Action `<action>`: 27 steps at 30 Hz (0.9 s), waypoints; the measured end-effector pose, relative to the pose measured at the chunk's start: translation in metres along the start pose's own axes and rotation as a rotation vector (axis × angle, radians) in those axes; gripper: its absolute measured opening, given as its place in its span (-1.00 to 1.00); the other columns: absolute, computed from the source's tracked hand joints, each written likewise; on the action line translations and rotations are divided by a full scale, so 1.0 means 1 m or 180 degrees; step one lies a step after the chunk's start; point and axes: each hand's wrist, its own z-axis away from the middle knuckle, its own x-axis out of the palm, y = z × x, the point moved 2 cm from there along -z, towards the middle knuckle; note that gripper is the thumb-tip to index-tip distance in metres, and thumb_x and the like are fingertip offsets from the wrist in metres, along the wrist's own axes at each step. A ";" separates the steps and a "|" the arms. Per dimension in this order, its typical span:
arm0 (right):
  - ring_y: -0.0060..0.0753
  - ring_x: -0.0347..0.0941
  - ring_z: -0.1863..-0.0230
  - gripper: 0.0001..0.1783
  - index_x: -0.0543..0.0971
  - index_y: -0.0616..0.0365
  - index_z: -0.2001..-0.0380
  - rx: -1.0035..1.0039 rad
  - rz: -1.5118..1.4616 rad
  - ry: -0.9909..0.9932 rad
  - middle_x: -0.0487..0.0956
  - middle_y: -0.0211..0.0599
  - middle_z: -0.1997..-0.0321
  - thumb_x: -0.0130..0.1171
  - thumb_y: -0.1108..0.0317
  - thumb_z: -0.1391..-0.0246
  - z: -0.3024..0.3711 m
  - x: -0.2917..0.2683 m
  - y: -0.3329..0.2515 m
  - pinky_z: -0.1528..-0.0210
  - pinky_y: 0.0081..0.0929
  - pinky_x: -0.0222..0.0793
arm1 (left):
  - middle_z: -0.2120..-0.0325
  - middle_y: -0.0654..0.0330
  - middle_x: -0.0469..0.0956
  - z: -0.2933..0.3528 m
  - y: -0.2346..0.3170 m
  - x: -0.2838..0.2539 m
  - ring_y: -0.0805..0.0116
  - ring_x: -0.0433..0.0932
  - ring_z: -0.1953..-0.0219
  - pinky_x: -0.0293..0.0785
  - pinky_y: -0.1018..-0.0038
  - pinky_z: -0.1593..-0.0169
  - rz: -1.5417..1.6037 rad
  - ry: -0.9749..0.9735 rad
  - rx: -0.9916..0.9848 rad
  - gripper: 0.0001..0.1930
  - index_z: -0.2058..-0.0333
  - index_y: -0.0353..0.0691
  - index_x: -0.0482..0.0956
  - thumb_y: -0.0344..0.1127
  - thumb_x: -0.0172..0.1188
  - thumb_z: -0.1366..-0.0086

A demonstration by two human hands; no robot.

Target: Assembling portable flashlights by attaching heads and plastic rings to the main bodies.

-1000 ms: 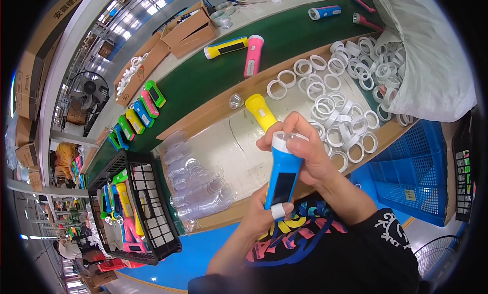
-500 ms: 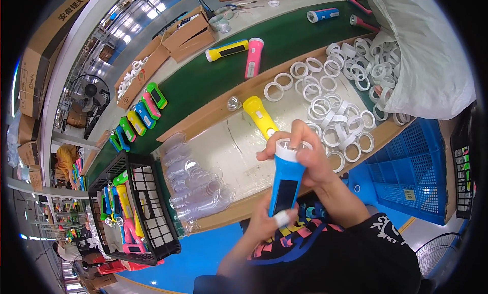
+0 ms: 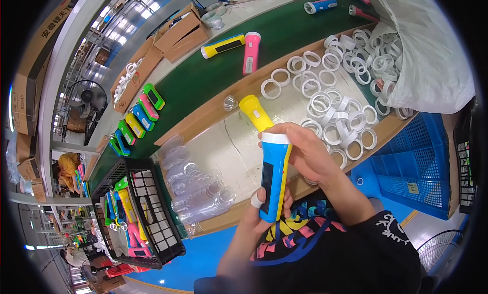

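Observation:
A blue flashlight (image 3: 275,164) with a yellow side, a dark panel and a white ring at its head stands nearly upright between my hands. My left hand (image 3: 258,211) wraps its lower end, with a white band on the thumb. My right hand (image 3: 306,149) has its fingers closed about the white head ring, behind and to the right. Just beyond lies a yellow flashlight body (image 3: 255,112), beside a small clear reflector cup (image 3: 230,103). Many loose white rings (image 3: 332,111) are heaped to the right in the cardboard tray (image 3: 244,210). Stacks of clear round lenses (image 3: 190,184) lie at its left end.
A black crate (image 3: 161,215) of coloured flashlights stands at left. Pink (image 3: 251,52) and yellow (image 3: 222,46) flashlights lie on the green belt (image 3: 201,85). A white sack (image 3: 422,55) spills rings at right, above a blue crate (image 3: 413,167).
The blue flashlight has turned, bringing its yellow side into sight and hiding the front opening. It has shifted a little left, and my right hand now grips the head from the side.

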 end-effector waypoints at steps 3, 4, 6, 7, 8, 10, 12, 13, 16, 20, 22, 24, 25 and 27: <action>-0.41 0.40 0.07 -0.65 0.41 0.22 0.06 -0.0092 0.0614 0.0271 0.47 -0.23 0.12 -0.06 0.19 -0.22 -0.004 -0.006 0.002 0.00 -0.48 0.33 | 0.20 0.12 0.45 0.003 0.019 0.005 0.36 0.45 0.17 0.40 0.45 0.08 -0.2708 0.1022 0.0909 -0.37 -0.13 -0.24 0.19 -0.20 0.26 -0.14; -0.51 0.38 0.15 -0.63 0.41 0.21 0.07 -0.0218 0.0981 0.0425 0.47 -0.30 0.17 -0.01 0.16 -0.20 -0.006 -0.005 0.002 0.08 -0.54 0.31 | 0.20 0.13 0.46 0.002 0.024 0.010 0.36 0.46 0.17 0.36 0.47 0.04 -0.3387 0.1305 0.0978 -0.40 -0.12 -0.25 0.21 -0.25 0.23 -0.15; -0.60 0.37 0.22 -0.61 0.41 0.22 0.08 -0.0455 0.1723 0.0588 0.47 -0.34 0.23 0.04 0.14 -0.18 -0.012 -0.002 -0.003 0.18 -0.59 0.31 | 0.23 0.13 0.47 0.004 0.039 0.004 0.40 0.48 0.26 0.42 0.50 0.14 -0.3659 0.1452 0.0863 -0.47 -0.06 -0.28 0.28 -0.29 0.22 -0.15; -0.59 0.37 0.21 -0.61 0.41 0.24 0.08 -0.0565 0.2096 0.0591 0.47 -0.32 0.24 0.05 0.15 -0.17 -0.015 -0.003 -0.008 0.20 -0.57 0.33 | 0.26 0.14 0.48 0.005 0.050 0.003 0.41 0.48 0.32 0.44 0.50 0.25 -0.2999 0.1502 0.0746 -0.51 -0.03 -0.28 0.31 -0.28 0.22 -0.15; -0.43 0.42 0.20 -0.60 0.41 0.24 0.09 -0.0873 0.3146 0.0692 0.47 -0.21 0.21 0.12 0.20 -0.10 -0.016 -0.001 -0.017 0.22 -0.46 0.38 | 0.30 0.15 0.48 0.005 0.062 0.003 0.43 0.48 0.39 0.47 0.51 0.36 -0.2336 0.1537 0.0636 -0.54 0.00 -0.29 0.34 -0.26 0.22 -0.16; -0.23 0.44 0.15 -0.64 0.45 0.22 0.13 -0.1989 0.5433 0.0541 0.45 -0.10 0.18 0.15 0.28 -0.02 -0.024 -0.012 -0.029 0.18 -0.34 0.39 | 0.41 0.19 0.46 -0.002 0.092 -0.024 0.40 0.48 0.49 0.45 0.50 0.52 -0.1774 0.1506 0.0821 -0.60 0.12 -0.30 0.38 -0.14 0.18 -0.19; -0.11 0.40 0.11 -0.71 0.50 0.22 0.25 -0.1953 0.6322 0.0412 0.44 -0.08 0.17 0.16 0.40 0.12 -0.043 -0.010 -0.031 0.15 -0.28 0.39 | 0.41 0.18 0.46 -0.009 0.133 -0.041 0.36 0.50 0.49 0.46 0.47 0.51 -0.1607 0.1648 0.0890 -0.61 0.18 -0.29 0.40 -0.08 0.15 -0.21; -0.11 0.40 0.11 -0.73 0.51 0.22 0.29 -0.1945 0.6780 0.0388 0.44 -0.08 0.18 0.16 0.43 0.15 -0.055 -0.016 -0.033 0.14 -0.29 0.39 | 0.39 0.16 0.46 -0.022 0.152 -0.046 0.35 0.51 0.49 0.45 0.46 0.51 -0.1700 0.1700 0.0988 -0.62 0.21 -0.28 0.41 -0.05 0.13 -0.22; -0.11 0.38 0.08 -0.71 0.51 0.23 0.31 -0.1973 0.7413 0.0355 0.41 -0.07 0.15 0.20 0.43 0.21 -0.093 -0.025 -0.024 0.12 -0.26 0.39 | 0.29 0.13 0.49 -0.050 0.213 -0.056 0.29 0.53 0.33 0.46 0.44 0.30 -0.2686 0.1710 0.1959 -0.53 0.04 -0.33 0.37 -0.07 0.12 -0.23; -0.11 0.34 -0.01 -0.66 0.54 0.17 0.32 -0.2026 0.7255 0.0357 0.35 -0.12 0.00 0.32 0.37 0.28 -0.109 -0.048 -0.022 0.06 -0.26 0.37 | 0.19 0.11 0.49 -0.029 0.224 -0.029 0.25 0.46 0.09 0.36 0.46 0.03 -0.4571 0.1792 0.2381 -0.46 -0.09 -0.32 0.33 -0.12 0.15 -0.22; -0.12 0.33 -0.03 -0.71 0.56 0.16 0.37 -0.2040 0.7084 0.0403 0.35 -0.14 -0.01 0.31 0.37 0.27 -0.109 -0.053 -0.025 0.05 -0.26 0.37 | 0.17 0.06 0.48 0.002 0.223 -0.049 0.16 0.44 0.08 0.34 0.36 -0.01 -0.5175 0.1848 0.2097 -0.54 0.00 -0.27 0.42 -0.23 0.20 -0.14; -0.09 0.39 0.06 -0.76 0.55 0.18 0.40 -0.2109 0.7003 0.0357 0.38 -0.10 0.03 0.29 0.34 0.20 -0.105 -0.050 -0.030 0.10 -0.23 0.39 | 0.20 0.03 0.47 0.020 0.212 -0.072 0.10 0.44 0.13 0.33 0.25 0.02 -0.7926 0.2540 0.1641 -0.55 0.08 -0.20 0.49 -0.28 0.25 0.00; -0.06 0.41 0.12 -0.77 0.54 0.20 0.40 -0.1703 0.6634 0.0307 0.38 -0.07 0.05 0.26 0.32 0.15 -0.102 -0.043 -0.033 0.14 -0.23 0.39 | 0.20 0.03 0.47 0.027 0.211 -0.078 0.10 0.44 0.13 0.33 0.25 0.02 -0.7904 0.2556 0.1622 -0.55 0.08 -0.20 0.49 -0.28 0.25 0.00; -0.03 0.44 0.19 -0.77 0.52 0.21 0.39 -0.1273 0.6268 0.0240 0.39 -0.05 0.08 0.24 0.30 0.10 -0.095 -0.027 -0.037 0.17 -0.23 0.40 | 0.28 0.06 0.48 0.039 0.209 -0.085 0.09 0.43 0.21 0.32 0.22 0.08 -0.8692 0.3457 0.2072 -0.56 0.15 -0.16 0.52 -0.29 0.27 0.10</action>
